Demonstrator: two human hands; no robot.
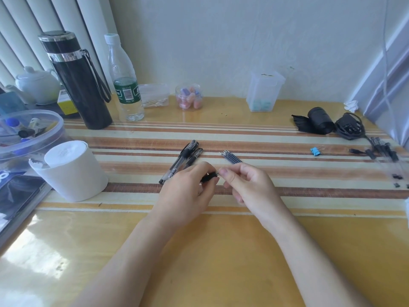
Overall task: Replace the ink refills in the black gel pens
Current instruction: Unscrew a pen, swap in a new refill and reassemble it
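Observation:
My left hand (188,191) grips a black gel pen (209,176) at its dark grip section, most of the barrel hidden under the palm. My right hand (245,185) pinches the pen's tip end between thumb and fingers; the two hands meet just above the striped cloth. A few capped black gel pens (181,161) lie side by side just beyond my left hand. A small bundle of dark ink refills (231,157) lies beyond my right hand, partly hidden by its fingers.
At the left stand a white paper roll (70,171), a clear tub of odds and ends (24,131), a black flask (77,80) and a water bottle (126,78). At the right lie more pens and parts (385,151), a blue binder clip (315,151) and a black cable bundle (347,127).

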